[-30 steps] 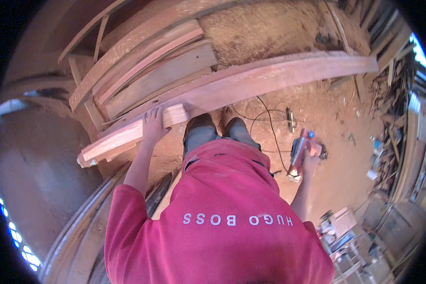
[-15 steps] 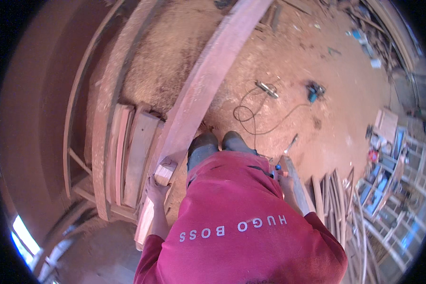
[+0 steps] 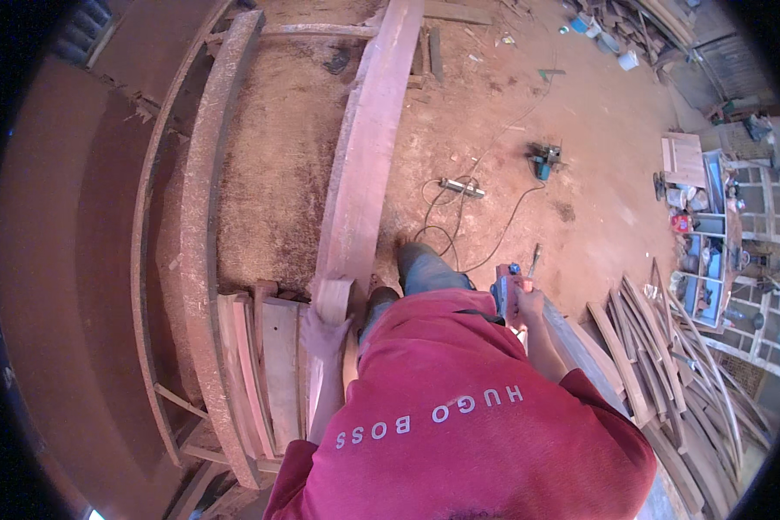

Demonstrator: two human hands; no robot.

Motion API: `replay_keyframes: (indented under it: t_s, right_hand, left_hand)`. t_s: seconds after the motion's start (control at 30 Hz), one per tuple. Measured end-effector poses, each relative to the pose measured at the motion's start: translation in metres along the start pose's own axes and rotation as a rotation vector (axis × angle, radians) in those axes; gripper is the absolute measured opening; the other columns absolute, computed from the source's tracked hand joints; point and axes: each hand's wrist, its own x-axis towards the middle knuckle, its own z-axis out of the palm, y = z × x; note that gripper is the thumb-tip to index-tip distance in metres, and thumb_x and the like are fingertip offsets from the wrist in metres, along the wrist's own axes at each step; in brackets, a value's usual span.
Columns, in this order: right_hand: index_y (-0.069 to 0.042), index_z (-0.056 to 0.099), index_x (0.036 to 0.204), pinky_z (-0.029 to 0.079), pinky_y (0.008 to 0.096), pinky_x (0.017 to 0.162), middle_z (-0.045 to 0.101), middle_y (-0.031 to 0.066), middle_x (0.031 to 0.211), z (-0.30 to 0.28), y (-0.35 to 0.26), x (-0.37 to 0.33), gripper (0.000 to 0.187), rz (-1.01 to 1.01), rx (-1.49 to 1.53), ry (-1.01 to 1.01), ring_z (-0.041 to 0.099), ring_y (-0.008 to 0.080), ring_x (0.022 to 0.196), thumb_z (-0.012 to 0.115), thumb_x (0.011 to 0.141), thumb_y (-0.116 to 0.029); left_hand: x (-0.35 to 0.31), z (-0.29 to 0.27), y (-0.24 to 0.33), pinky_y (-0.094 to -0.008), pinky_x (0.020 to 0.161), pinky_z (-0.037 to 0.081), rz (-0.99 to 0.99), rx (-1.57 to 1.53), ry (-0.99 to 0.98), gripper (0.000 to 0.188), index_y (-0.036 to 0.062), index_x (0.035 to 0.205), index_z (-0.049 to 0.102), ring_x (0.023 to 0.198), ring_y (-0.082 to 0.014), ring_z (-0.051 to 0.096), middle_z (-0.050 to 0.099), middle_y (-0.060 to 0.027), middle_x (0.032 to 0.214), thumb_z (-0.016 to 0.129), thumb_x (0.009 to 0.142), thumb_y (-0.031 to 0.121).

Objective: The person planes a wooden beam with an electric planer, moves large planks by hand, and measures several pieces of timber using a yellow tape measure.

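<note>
A short pale wood block (image 3: 332, 301) rests at the near end of a long, thick plank (image 3: 368, 165). My left hand (image 3: 323, 334), slightly blurred, has its fingers closed on the block's near end. To the right of my red sweatshirt, my right hand (image 3: 529, 303) is closed round a blue and reddish hand tool (image 3: 503, 293). The tool's exact kind is hard to make out, as my hand and body cover part of it. A long grey-topped board (image 3: 585, 355) lies beneath my right forearm.
Several boards (image 3: 282, 364) stand beside the plank at left, next to a long beam (image 3: 204, 199). On the dusty floor ahead lie a teal power tool (image 3: 543, 160), a power strip (image 3: 462, 187) and looping cord. Wood strips (image 3: 650, 347) are heaped at right, near a cluttered shelf (image 3: 711, 269).
My view and body have turned, and my feet have moved apart. The tool in my right hand has come further into sight. My left hand stays at the wood block.
</note>
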Motion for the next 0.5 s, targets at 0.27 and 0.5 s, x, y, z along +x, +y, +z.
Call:
replay_keyframes:
  t_s: [0.27,0.5]
  right_hand:
    - [0.004,0.067,0.112,0.058,0.0359,0.066,0.072,0.0175,0.099,0.033,-0.004,0.103,0.038,-0.178,0.363,-0.224,0.071,0.0207,0.081,0.074,0.083,-0.020]
    - [-0.001,0.067,0.118,0.057,0.0343,0.081,0.073,0.0101,0.109,-0.011,-0.120,0.068,0.037,-0.206,0.105,-0.384,0.070,0.0223,0.097,0.066,0.084,-0.014]
  left_hand:
    - [0.086,-0.019,0.104,-0.0564,0.106,0.039,0.019,-0.160,-0.068,0.106,0.0108,0.145,0.044,0.125,-0.0417,0.051,0.056,-0.0206,0.133,0.083,0.062,0.064]
    - [-0.003,-0.044,0.000,-0.0561,0.112,0.032,0.073,-0.224,0.084,0.107,0.0127,0.149,0.040,0.135,-0.0375,0.042,0.047,-0.0165,0.142,0.084,0.065,0.061]
